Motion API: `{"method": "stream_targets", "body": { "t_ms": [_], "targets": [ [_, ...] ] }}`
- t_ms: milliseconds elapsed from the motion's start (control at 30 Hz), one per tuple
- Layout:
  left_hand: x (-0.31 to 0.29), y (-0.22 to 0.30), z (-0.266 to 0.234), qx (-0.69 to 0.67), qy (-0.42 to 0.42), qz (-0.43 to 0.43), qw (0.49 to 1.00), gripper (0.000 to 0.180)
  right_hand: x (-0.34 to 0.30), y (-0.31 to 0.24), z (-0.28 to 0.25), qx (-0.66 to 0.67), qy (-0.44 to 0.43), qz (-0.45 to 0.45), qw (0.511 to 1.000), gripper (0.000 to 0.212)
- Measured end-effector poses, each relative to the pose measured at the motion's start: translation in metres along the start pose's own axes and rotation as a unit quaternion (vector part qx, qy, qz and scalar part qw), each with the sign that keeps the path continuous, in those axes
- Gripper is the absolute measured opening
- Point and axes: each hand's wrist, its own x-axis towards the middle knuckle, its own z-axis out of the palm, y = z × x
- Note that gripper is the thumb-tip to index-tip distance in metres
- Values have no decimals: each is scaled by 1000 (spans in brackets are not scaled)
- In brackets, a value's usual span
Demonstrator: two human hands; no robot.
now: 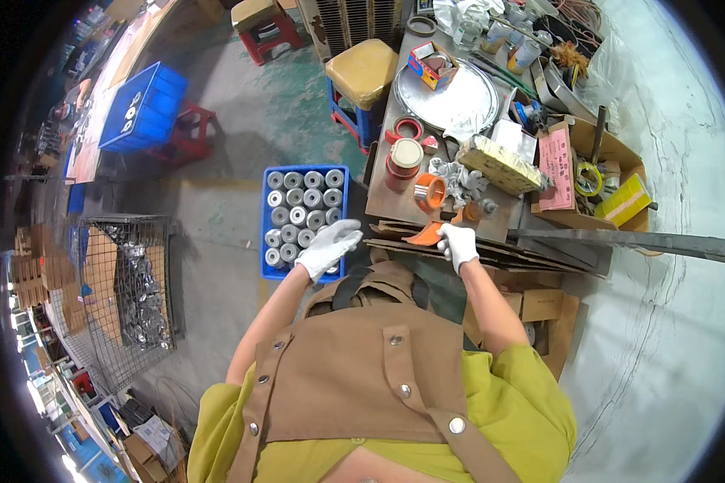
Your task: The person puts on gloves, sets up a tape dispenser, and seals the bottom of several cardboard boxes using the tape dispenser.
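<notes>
My gloved left hand [329, 249] is over the near right corner of a blue plastic crate [347, 187], its fingers stretched out and holding nothing. Rows of silver metal cylinders with centre holes [298, 216] stand in that crate. My gloved right hand [459, 245] is closed around one end of a flat, orange, blade-shaped piece [424, 235] at the workbench's front edge; its exact kind is unclear. Just beyond it are an orange ring-shaped roll [430, 191] and a dark red can with a pale lid [404, 158].
The cluttered workbench [387, 197] carries a round metal tray [479, 101], a small box [433, 64], and a cardboard box of tools [612, 173]. A grey bar [628, 236] juts from the right wall. Leftward are a wire cage [129, 282], stools [362, 72] and another blue crate [145, 109].
</notes>
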Motion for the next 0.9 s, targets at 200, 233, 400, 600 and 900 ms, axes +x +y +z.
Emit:
{"method": "stream_targets", "body": {
  "t_ms": [200, 233, 400, 600, 900],
  "targets": [
    [32, 44, 55, -107, 6, 48, 993, 90, -53, -8, -1, -39, -40, -122, 991, 19],
    [34, 59, 62, -81, 6, 33, 996, 90, -56, -9, -6, -53, -40, -158, 985, 21],
    [43, 40, 60, -76, -53, 5, 996, 73, -78, -21, -27, -498, 53, -403, 766, 23],
    [26, -15, 49, 16, -74, 34, 997, 50, -87, -83, 14, -523, -122, -364, 761, 32],
    [-29, -54, -11, -367, 113, -9, 923, 42, 18, -296, -63, 296, 146, -541, 774, 15]
  ]
}}
